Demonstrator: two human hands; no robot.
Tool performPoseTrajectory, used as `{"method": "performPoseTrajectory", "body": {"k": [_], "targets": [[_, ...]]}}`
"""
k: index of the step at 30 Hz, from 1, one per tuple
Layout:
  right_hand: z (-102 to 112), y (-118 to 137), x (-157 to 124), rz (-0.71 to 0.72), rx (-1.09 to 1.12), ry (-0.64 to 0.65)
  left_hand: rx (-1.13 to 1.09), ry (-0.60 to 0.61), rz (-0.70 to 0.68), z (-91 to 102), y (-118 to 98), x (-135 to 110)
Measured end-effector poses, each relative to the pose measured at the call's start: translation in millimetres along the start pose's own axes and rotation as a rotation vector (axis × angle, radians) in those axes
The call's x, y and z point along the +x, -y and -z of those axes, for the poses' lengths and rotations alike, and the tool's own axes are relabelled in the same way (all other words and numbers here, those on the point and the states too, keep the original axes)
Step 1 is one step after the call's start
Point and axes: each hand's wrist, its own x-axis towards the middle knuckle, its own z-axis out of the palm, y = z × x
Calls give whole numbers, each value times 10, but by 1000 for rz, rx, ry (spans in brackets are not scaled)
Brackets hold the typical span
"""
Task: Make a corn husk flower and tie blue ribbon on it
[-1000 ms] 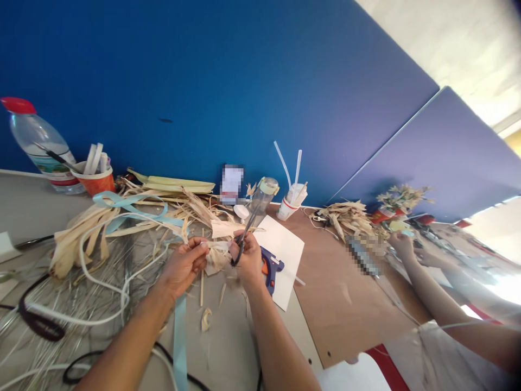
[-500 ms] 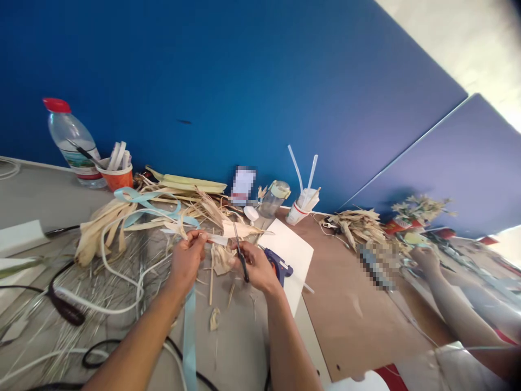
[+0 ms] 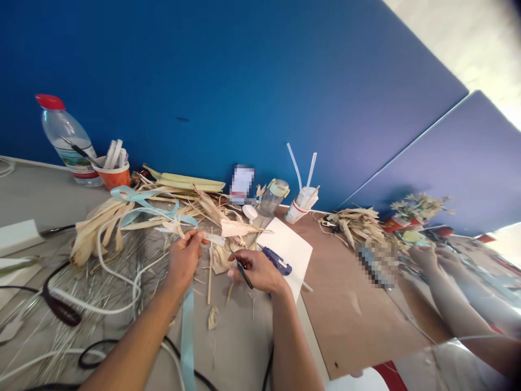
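My left hand [image 3: 187, 254] pinches a pale, translucent strip of corn husk [image 3: 214, 239] that sticks out to the right of the fingertips. My right hand [image 3: 260, 270] is closed around dark-handled scissors [image 3: 244, 273], just right of and below the strip's free end. The blades point up and left, apart from the strip; the fingers partly cover the handles. Beneath and behind the hands lie dry husk pieces [image 3: 220, 258]. A blue glue gun [image 3: 278, 260] rests on white paper [image 3: 299, 244] beyond my right hand.
Wires [image 3: 93, 288], a white cable [image 3: 116, 310] and light-blue ribbon [image 3: 187, 336] spread across the left side. A bottle [image 3: 67, 144], an orange cup [image 3: 114, 177], a jar [image 3: 273, 198] and a straw cup [image 3: 299, 210] line the blue partition. A co-worker's arms [image 3: 448, 293] are at right.
My right hand has moved slightly down and right with the scissors, so the blades have left the husk strip and tilt further left. My left hand still holds the strip.
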Motion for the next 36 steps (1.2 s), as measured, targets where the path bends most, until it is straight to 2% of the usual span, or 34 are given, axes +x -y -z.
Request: {"method": "performPoseTrajectory", "body": {"k": [18, 27, 36], "targets": [[5, -49, -2, 1, -2, 27, 140, -11, -19, 34, 56, 33], [15, -48, 4, -10, -5, 49, 234, -1, -51, 16, -17, -20], [8, -71, 3, -43, 65, 71, 250, 5, -81, 29, -4, -10]]}}
